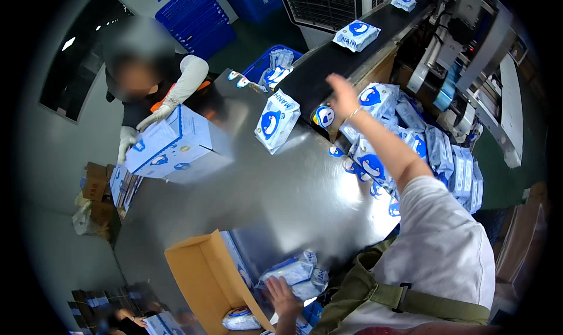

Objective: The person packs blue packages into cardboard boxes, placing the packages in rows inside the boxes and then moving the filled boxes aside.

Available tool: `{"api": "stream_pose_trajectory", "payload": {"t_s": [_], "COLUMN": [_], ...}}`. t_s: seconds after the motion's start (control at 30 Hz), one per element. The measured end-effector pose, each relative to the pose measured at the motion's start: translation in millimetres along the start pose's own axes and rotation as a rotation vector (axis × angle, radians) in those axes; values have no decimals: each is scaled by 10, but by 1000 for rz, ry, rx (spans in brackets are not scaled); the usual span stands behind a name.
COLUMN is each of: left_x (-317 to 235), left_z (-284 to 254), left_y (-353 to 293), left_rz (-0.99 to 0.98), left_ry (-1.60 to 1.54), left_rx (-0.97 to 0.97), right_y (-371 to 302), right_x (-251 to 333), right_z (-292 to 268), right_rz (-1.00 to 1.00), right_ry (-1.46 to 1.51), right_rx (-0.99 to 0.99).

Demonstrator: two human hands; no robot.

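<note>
My right hand [343, 97] reaches over the near end of the dark conveyor belt [316, 71], fingers stretched out with nothing in them. A white and blue soft pack [278, 122] stands on the metal table at the belt's end, apart from that hand. Close to my body, my left hand [281, 298] is open, its fingers spread beside soft packs [293, 271] that lie next to an open cardboard carton [202, 270]. Whether its fingertips touch them I cannot tell. Inside the carton lies one pack [240, 318].
More packs [356, 36] ride on the belt. Many packs are heaped [410, 130] at the right, beneath a metal machine [463, 71]. Across the steel table [258, 188], a gloved co-worker [182, 80] handles a white and blue box [176, 147]. A blue basket [256, 71] holds packs.
</note>
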State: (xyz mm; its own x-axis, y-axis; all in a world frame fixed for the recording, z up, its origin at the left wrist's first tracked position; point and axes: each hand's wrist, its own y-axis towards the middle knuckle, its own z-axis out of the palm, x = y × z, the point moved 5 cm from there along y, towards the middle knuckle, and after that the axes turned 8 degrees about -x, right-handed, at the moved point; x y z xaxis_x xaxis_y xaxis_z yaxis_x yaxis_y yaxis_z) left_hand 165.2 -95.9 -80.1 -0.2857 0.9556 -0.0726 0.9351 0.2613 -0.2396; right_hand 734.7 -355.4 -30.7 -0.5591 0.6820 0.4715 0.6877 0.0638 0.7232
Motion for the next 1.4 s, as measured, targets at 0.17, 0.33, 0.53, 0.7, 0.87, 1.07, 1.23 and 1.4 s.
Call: {"api": "stream_pose_trajectory", "payload": {"t_s": [0.17,0.33,0.53,0.7,0.87,1.07,1.23,1.4], "left_x": [4,130,50,96,57,-4,11,-286], "left_z": [7,185,23,44,17,-95,19,-362], "left_y": [26,72,-17,8,-29,-4,-47,354], "left_rz": [-96,-72,-124,-126,-75,-29,72,258], "left_ry": [-116,-155,-163,-161,-141,-235,-141,-61], "left_rx": [82,74,-5,50,-33,-193,-168,-78], "right_y": [951,1363,1242,585,-23,-600,-1488,-1477], "right_x": [-1036,-1167,-1,1367,1940,2013,2049,1900], "right_z": [34,371,1119,1411,1772,911,-293,-273], "right_rz": [-49,-226,-405,-481,-474,-506,-625,-476], "right_ry": [-635,-865,-414,-96,-33,-56,-143,-141], "right_rx": [213,480,547,560,753,911,623,726]}}
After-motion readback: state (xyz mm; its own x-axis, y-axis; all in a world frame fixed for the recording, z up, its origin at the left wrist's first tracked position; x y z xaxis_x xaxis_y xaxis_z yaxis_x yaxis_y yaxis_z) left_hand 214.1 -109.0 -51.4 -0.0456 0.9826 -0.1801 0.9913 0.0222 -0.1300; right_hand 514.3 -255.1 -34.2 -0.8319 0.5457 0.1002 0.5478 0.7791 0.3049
